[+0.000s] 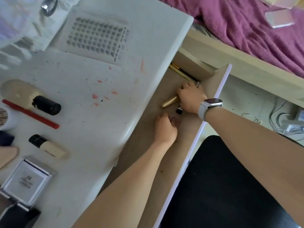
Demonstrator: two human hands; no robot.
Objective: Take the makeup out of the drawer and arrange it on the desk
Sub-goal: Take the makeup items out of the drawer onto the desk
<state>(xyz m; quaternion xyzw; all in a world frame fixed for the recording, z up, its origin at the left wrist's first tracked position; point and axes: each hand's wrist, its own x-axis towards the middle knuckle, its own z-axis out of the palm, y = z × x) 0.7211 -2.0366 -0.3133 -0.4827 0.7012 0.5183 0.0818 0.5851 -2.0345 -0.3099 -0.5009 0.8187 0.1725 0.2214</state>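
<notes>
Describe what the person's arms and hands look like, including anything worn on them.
Both forearms are bare, with no sleeves in view. The right wrist carries a smartwatch with a dark rounded-rectangle face in a silvery case, on a white band. The left hand and right hand wear no gloves; no rings can be made out.

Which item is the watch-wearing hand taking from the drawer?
Look in the open brown wooden drawer beside the white desk. Under the right hand lies a shiny gold metal tube, unlike the clear glass bottle by the left hand.
</notes>
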